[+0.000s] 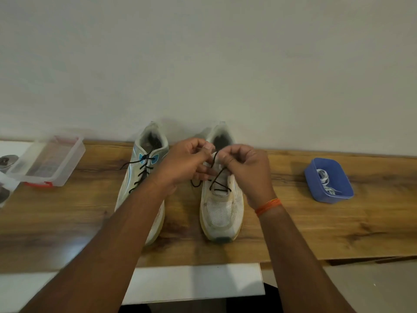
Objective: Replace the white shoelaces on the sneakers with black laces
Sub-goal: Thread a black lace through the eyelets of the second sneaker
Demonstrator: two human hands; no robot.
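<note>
A plain, pale wall fills the upper half of the view, unmarked and evenly lit with a soft, dim light. Against its foot stands a long wooden table with a warm brown grain and darker streaks; its surface shows a faint sheen on the left. A white board lies just below the table's near edge. At the far left a white surface meets the table's end. Grey floor shows at the lower right.
</note>
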